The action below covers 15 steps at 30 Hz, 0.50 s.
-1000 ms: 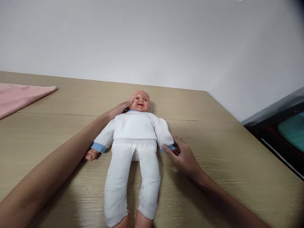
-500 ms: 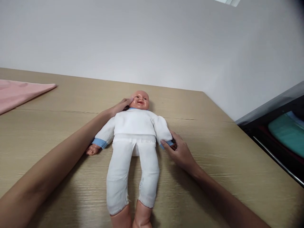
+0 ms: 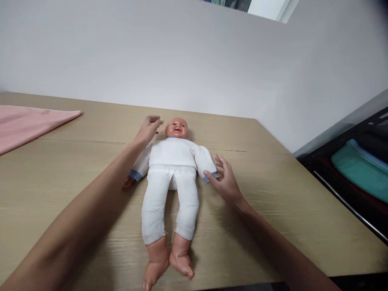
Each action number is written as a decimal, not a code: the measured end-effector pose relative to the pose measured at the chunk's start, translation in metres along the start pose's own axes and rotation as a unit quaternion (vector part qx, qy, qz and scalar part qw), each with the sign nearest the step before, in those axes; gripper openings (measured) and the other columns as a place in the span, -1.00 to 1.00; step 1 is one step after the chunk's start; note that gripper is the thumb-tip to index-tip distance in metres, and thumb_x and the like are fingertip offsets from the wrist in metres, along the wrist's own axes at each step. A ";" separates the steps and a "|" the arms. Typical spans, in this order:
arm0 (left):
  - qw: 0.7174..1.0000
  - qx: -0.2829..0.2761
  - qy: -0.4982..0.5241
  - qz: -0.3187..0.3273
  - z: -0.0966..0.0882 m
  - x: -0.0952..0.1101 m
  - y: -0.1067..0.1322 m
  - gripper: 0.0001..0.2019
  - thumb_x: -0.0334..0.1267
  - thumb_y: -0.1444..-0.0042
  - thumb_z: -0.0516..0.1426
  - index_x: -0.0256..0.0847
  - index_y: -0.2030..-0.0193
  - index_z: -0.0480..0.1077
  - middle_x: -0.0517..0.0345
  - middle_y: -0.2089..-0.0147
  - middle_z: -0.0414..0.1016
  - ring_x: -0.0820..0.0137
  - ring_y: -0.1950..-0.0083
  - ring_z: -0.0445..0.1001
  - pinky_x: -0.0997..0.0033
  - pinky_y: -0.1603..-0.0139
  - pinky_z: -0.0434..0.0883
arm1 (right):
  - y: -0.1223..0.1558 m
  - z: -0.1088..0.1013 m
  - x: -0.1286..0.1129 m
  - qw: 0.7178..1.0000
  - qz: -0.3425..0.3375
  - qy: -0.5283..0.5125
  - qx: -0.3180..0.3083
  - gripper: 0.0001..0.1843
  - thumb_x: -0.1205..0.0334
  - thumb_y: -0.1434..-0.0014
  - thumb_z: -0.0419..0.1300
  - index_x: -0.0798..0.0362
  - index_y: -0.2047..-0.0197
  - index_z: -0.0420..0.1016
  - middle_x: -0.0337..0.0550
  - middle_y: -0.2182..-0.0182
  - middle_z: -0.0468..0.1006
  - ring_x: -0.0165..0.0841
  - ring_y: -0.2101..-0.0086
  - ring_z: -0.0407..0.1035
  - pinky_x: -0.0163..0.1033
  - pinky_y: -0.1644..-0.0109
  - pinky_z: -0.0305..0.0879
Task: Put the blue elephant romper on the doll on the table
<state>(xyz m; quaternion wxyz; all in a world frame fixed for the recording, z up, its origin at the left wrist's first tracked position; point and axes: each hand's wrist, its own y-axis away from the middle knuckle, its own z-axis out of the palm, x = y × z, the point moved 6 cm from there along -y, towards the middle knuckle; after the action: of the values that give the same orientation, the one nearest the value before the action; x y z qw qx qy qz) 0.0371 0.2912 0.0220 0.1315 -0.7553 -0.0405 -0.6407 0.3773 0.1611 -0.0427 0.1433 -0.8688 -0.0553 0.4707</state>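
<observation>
A baby doll in a white top and white trousers lies face up on the wooden table, head toward the wall. My left hand hovers just left of the doll's head with its fingers apart, holding nothing. My right hand pinches the blue cuff of the doll's sleeve on the right side, thumb on the cuff and the other fingers spread. The doll's other cuff and hand lie partly hidden behind my left forearm. Its bare feet point at me.
A pink cloth lies at the table's far left. A white wall stands behind the table. To the right, past the table's edge, a dark shelf holds a folded teal cloth.
My left hand has lifted off the doll's cheek and neck and now hangs beside the head. The view has tilted so the doll's feet show. My right hand stays on the cuff.
</observation>
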 end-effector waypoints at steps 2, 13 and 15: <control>0.997 0.060 0.014 0.043 0.001 0.032 0.028 -0.84 -0.14 -0.31 0.18 -0.13 0.05 0.39 0.03 -0.10 0.54 0.25 -0.08 0.50 0.29 -0.10 0.44 | 0.001 -0.021 -0.018 1.000 0.015 -0.003 0.024 -0.09 -0.24 -0.24 0.37 0.09 -0.48 0.33 0.25 -0.40 0.41 0.05 -0.33 0.36 0.24 -0.46 0.26; 0.842 -0.269 -0.079 0.461 0.044 0.063 0.406 -0.92 -0.20 -0.38 0.18 0.05 0.20 0.42 0.15 0.40 0.54 0.25 0.42 0.38 0.11 0.36 0.35 | 0.250 -0.100 -0.005 0.961 -0.153 0.024 0.228 -0.68 -0.23 -0.38 0.12 -0.25 0.23 0.52 -0.11 0.43 0.46 -0.01 0.34 0.41 0.38 -0.01 0.44; 0.767 -0.350 -0.135 0.521 0.036 0.018 0.457 -0.79 -0.35 -0.32 0.20 0.03 -0.03 0.45 0.15 0.29 0.64 0.30 0.43 0.40 0.17 0.39 0.37 | 0.288 -0.070 0.037 0.987 -0.089 0.038 0.131 -0.74 -0.19 -0.28 0.28 -0.25 0.30 0.57 -0.09 0.40 0.57 0.02 0.32 0.50 0.40 -0.01 0.48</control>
<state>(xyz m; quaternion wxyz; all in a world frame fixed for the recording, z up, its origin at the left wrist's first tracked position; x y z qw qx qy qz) 0.1798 -0.1410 -0.0328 0.1651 -0.7326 0.5691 -0.3348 0.4451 -0.1185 -0.1226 0.2991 -0.8513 -0.0644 0.4262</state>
